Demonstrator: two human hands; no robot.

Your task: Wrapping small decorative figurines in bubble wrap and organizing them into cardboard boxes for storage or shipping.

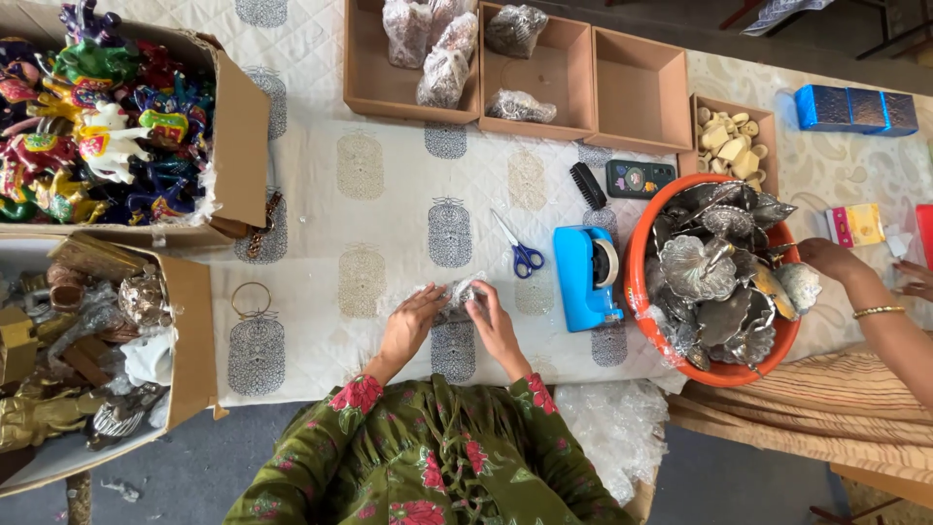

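Both hands meet over a small bubble-wrapped bundle [457, 297] lying on the quilted surface [389, 194]: the left hand [410, 326] cups its left side with fingers curled around the wrap, and the right hand [493, 326] presses on its right side, so each is grasping the bundle. Taking that bundle as the landmark, one pair of blue-handled scissors [520, 250] lies just up and to the right of it, and one blue tape dispenser [586, 275] stands farther right, between the bundle and an orange basin [637, 282] heaped with silver-coloured metal pieces. Another person's hand [826, 258] reaches to the basin's far rim. Beyond the dispenser, up from the bundle, sit one black brush [587, 185] and one small dark device [639, 178]. Farther up stand three open cardboard trays [641, 92], two holding wrapped packets and one bare, plus a fourth smaller tray [731, 136] of pale pieces. To the bundle's left lies one metal ring [251, 299], and past it two cardboard boxes: the upper box [238, 126] full of painted animal figures, the lower box [190, 340] of brass-coloured items. Loose bubble wrap [617, 428] hangs off the surface edge down and right of the bundle.
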